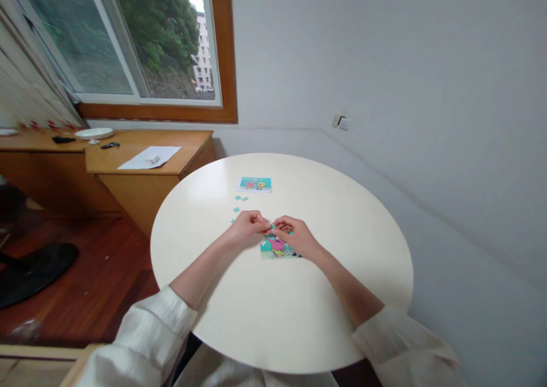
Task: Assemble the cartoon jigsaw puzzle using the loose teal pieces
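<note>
A partly joined jigsaw puzzle [277,250] with a pink cartoon figure on teal lies on the white round table [273,313]. Over its upper edge my two hands meet, fingertips close together. A small teal puzzle piece [273,226] shows between them. My left hand [249,227] is closed in a pinch at the piece's left side. My right hand [296,234] pinches from the right and covers part of the puzzle's upper right. Several loose teal pieces [236,210] lie to the left of and beyond my left hand.
Farther back on the table rests a reference picture card [255,184] with the cartoon scene. At the left, a wooden desk [158,177] holds a white sheet [132,160], a small white block [152,159] and a white plate [94,133]. A wall stands close on the right.
</note>
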The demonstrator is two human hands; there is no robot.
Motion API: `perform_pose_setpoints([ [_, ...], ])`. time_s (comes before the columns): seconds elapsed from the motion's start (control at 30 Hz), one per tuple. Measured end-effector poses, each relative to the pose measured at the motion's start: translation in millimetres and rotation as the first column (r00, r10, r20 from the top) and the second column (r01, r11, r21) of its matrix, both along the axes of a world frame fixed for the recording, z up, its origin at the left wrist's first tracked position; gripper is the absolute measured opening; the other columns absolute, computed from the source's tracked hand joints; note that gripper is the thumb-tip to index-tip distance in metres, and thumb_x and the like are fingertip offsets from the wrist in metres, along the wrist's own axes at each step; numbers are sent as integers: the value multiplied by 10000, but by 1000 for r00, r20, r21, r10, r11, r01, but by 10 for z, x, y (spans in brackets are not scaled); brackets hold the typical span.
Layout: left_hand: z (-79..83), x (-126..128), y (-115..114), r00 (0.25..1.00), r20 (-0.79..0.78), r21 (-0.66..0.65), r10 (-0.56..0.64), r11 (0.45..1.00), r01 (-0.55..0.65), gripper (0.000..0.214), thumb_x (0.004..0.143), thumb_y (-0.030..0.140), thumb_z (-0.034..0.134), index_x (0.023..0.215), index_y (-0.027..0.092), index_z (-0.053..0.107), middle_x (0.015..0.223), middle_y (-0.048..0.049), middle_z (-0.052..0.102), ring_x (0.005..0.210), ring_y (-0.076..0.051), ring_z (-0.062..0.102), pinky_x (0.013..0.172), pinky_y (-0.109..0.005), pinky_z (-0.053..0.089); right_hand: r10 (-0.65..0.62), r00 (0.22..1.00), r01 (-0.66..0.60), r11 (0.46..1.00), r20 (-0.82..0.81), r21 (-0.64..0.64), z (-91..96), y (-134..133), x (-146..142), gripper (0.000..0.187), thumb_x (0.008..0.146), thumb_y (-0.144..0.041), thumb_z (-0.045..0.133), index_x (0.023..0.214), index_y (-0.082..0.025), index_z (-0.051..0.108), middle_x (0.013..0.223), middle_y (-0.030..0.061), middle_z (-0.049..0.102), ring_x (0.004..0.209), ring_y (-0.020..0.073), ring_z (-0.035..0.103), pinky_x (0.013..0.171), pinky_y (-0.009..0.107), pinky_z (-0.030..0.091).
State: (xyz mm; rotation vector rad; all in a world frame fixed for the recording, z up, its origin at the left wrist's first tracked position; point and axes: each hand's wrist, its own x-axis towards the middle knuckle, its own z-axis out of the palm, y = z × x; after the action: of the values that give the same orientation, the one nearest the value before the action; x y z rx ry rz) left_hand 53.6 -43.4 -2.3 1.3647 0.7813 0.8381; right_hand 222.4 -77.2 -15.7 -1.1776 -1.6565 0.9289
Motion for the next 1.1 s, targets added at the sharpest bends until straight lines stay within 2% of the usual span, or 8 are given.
perform_pose_setpoints([
  [0.2,-43,21,-9,995,-97,35,13,999,-9,246,542,297,725,594,102,585,592,-28,624,531,-90,529,555,-232,402,-40,983,32,998,-179,-48,42,20,-14,228,618,-361,651,687,-159,571,645,-6,592,607,112,550,614,256,429],
  [0.33,-46,43,-14,984,-162,135,70,990,-48,211,564,295,691,593,118,581,581,-24,607,539,-104,526,565,-245,412,-145,946,117,987,-291,-111,110,84,127,290,584,-402,670,697,-162,554,660,11,610,645,135,593,601,252,428],
  [0.4,-42,52,-21,969,-191,255,157,961,-106,190,588,291,668,584,130,569,601,-28,604,572,-117,538,597,-256,427,-246,925,212,967,-291,-143,132,133,280,310,581,-417,667,718,-161,560,645,18,611,646,142,598,571,240,410],
  [0.47,-39,51,-29,945,-216,390,245,909,-147,161,628,280,633,587,140,565,633,-31,600,613,-125,547,638,-264,437,-351,898,320,935,-263,-157,134,183,469,325,567,-407,670,755,-155,587,647,19,607,620,126,574,541,228,387],
  [0.53,-40,39,-33,923,-252,483,291,864,-140,143,667,270,598,601,147,568,663,-33,598,644,-132,549,667,-272,440,-404,886,378,914,-227,-151,118,225,656,355,562,-411,663,795,-148,616,641,18,599,594,111,542,529,227,376],
  [0.67,-60,3,-32,898,-366,571,246,821,8,123,693,276,600,697,154,602,767,-47,613,733,-150,555,720,-288,433,-359,922,331,924,-142,-190,61,258,888,392,554,-414,661,815,-122,650,576,8,571,523,89,480,509,240,360],
  [0.83,-84,-11,-32,888,-449,609,102,762,221,234,703,305,620,887,162,611,933,-74,602,850,-162,545,804,-301,419,-262,959,221,929,-107,-295,23,242,880,325,510,-313,712,754,-105,655,536,17,583,495,88,494,504,237,380],
  [1.1,-104,-26,-7,869,-486,618,91,739,268,304,693,322,629,943,152,603,964,-86,589,883,-179,539,824,-312,414,-190,981,163,925,-48,-342,64,201,801,152,520,-181,681,639,-103,626,476,-2,580,438,62,461,461,202,355],
])
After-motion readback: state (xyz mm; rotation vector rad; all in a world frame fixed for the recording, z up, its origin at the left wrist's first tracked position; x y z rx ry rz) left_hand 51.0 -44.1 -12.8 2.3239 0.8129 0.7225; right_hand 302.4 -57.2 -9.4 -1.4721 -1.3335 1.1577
